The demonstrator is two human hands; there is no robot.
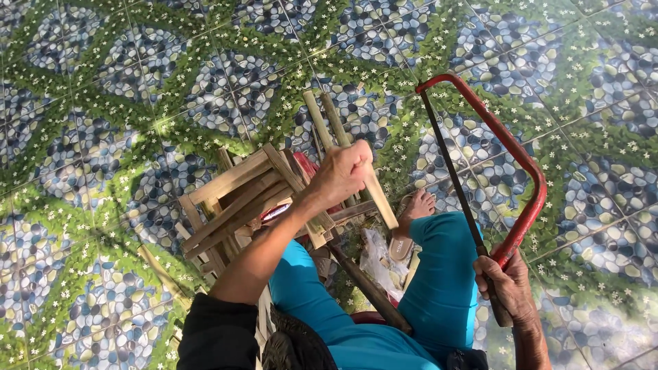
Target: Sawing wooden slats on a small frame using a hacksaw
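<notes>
Overhead, left hand (343,171) clasps bamboo sticks (349,154); right hand (508,288) apparently grips red hacksaw (510,178).

one red-framed saw (510,157), one wooden stool (236,202), two bamboo sticks (343,147), two hands (343,171)

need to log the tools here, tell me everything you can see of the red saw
The red saw is a bow-type hacksaw: a curved red metal frame arching from a hooked far tip down to the grip, with a thin dark blade stretched straight across it. The paint looks worn. It is held raised above the patterned tile floor, tip pointing away, blade side toward the knees. The right hand is closed around its dark handle; nothing else touches it.
</notes>
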